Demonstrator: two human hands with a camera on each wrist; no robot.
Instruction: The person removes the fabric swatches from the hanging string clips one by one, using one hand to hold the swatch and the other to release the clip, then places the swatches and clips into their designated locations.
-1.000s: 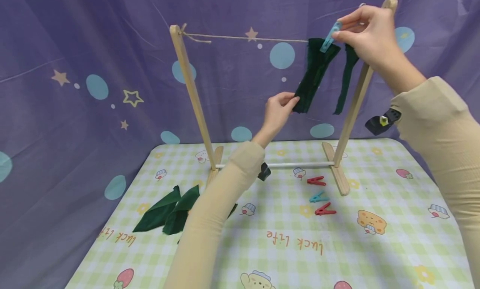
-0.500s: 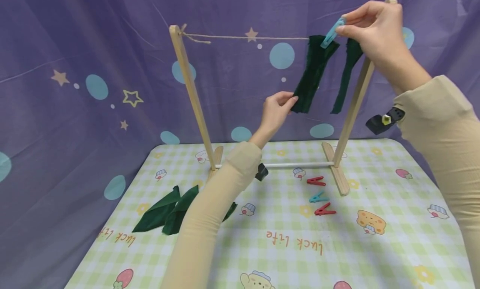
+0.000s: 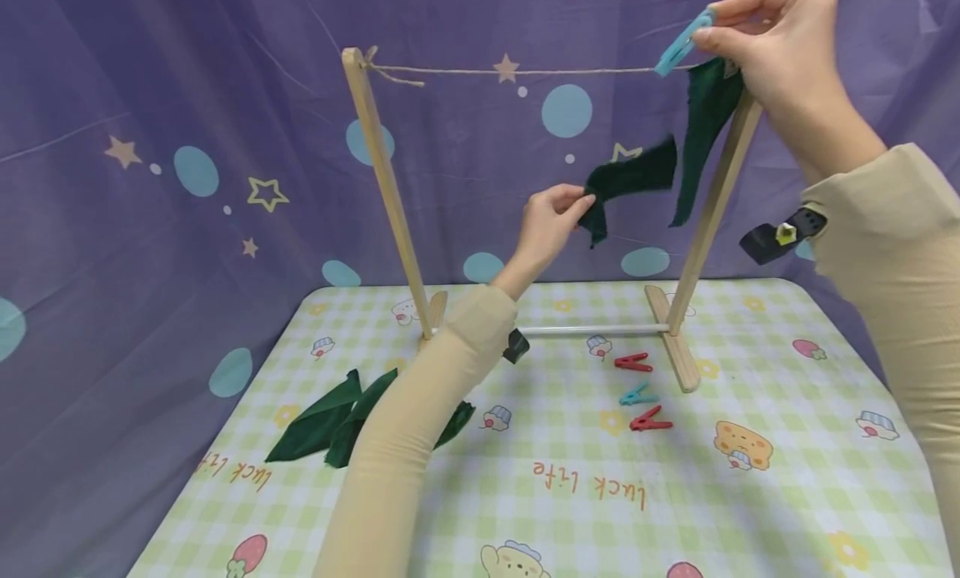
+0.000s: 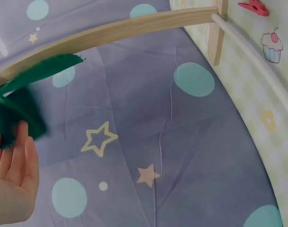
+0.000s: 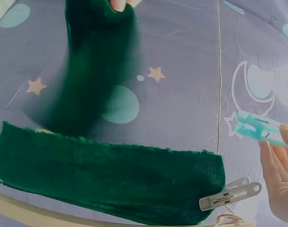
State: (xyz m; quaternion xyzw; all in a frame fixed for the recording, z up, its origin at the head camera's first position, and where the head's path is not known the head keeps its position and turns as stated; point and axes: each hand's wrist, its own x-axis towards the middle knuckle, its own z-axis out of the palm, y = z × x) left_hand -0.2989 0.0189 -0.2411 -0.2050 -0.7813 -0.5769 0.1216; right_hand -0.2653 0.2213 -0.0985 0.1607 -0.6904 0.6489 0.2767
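Left hand (image 3: 546,226) pinches one green cloth (image 3: 637,172) below the string (image 3: 570,72). Right hand (image 3: 791,57) pinches one blue clothespin (image 3: 683,43) near the string.

Tabletop set-up, home or studio unclear — purple starry curtain (image 3: 465,170) behind far edge of table (image 3: 750,520), cupcake-print green checks (image 3: 810,428) on top — wooden rack (image 3: 387,178) near same edge.
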